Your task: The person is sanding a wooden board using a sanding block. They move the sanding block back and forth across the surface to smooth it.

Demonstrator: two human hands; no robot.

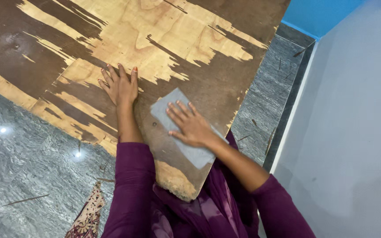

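A large plywood board lies on the floor, its dark brown coating worn away in pale patches. My left hand rests flat on the board, fingers together, holding nothing. My right hand presses palm-down on a grey sheet of sandpaper that lies on the board's near corner. Both arms wear purple sleeves.
Grey speckled stone floor surrounds the board, with thin wood slivers scattered on it. A pale grey wall rises at the right, with a blue wall beyond. A patterned cloth hangs by my left knee.
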